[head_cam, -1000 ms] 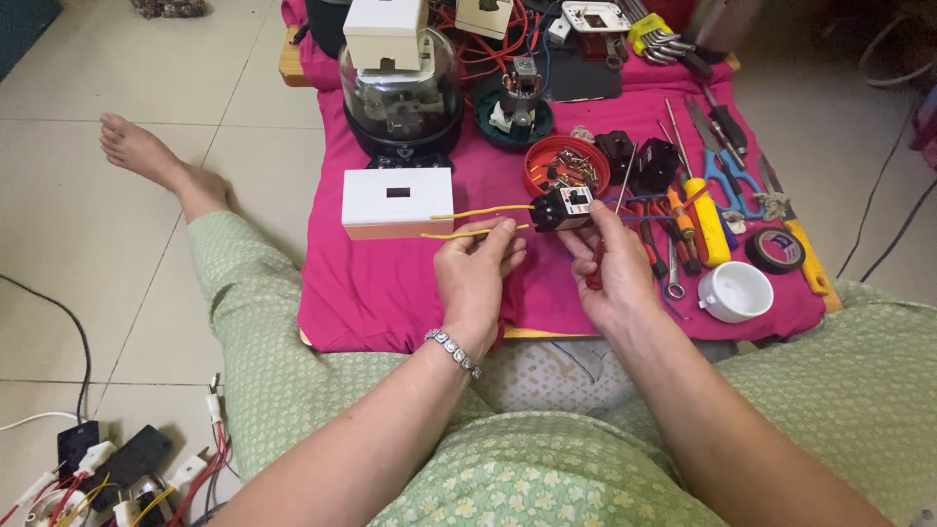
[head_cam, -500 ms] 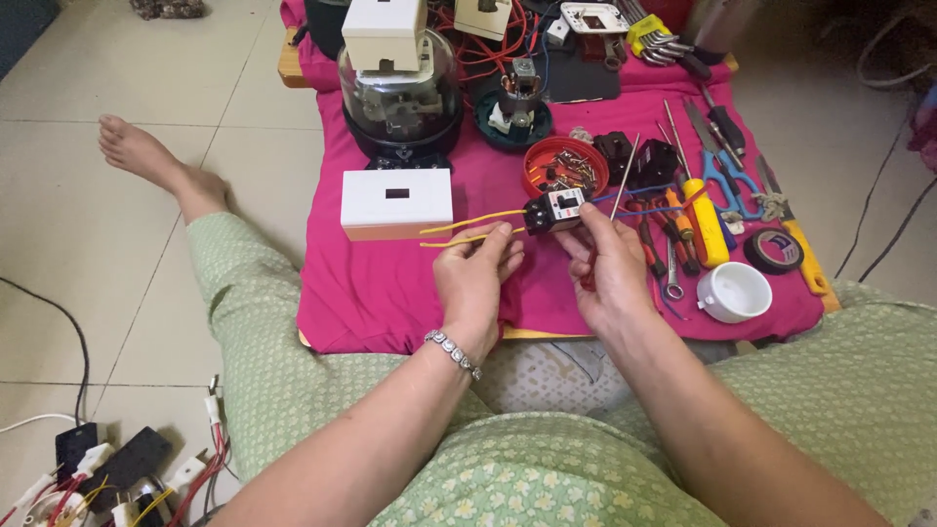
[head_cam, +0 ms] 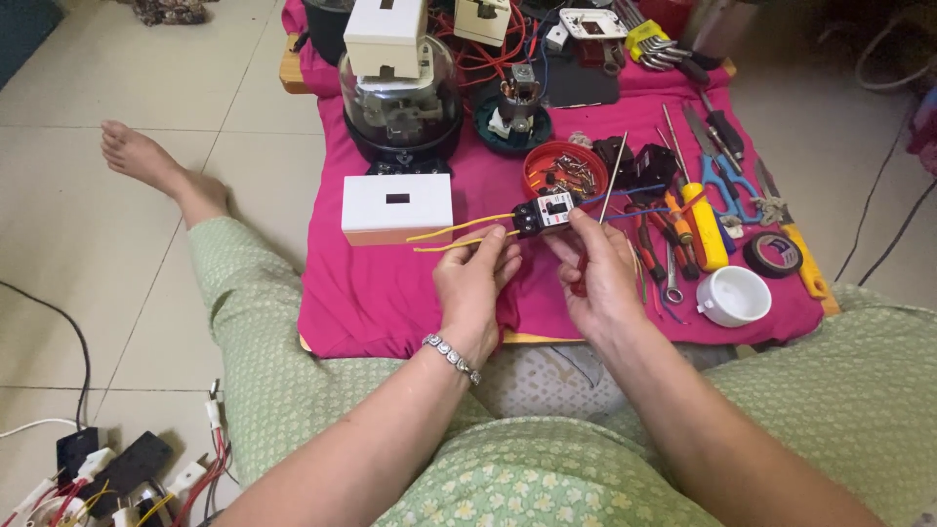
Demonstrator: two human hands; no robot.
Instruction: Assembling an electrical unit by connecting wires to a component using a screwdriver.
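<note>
Holding a small black breaker (head_cam: 544, 214) between both hands, the person sits on the floor before a pink cloth (head_cam: 390, 293) full of tools. The left hand (head_cam: 475, 283) pinches two yellow wires (head_cam: 459, 234) just where they leave the left end of the breaker. The right hand (head_cam: 597, 273) grips the breaker's right end with the fingertips and also keeps a screwdriver with red handle, its thin shaft (head_cam: 612, 176) pointing up and away.

Compared with one second ago, little has changed — the breaker sits a bit more level and a bit more toward the middle, and the left fingers are closer to its body. I judge from this that the wires are being seated or checked, not yet let go.

About containers: a red round dish (head_cam: 564, 172) just behind the breaker holds small screws and metal parts. A white cup (head_cam: 734, 295) near the right edge of the cloth looks empty, as far as I can see. A dark green round tray (head_cam: 514, 122) further back carries a small electrical part. A white box (head_cam: 396, 207) lies closed to the left of the wires, and behind it stands a meter under a clear dome (head_cam: 400, 102).
</note>
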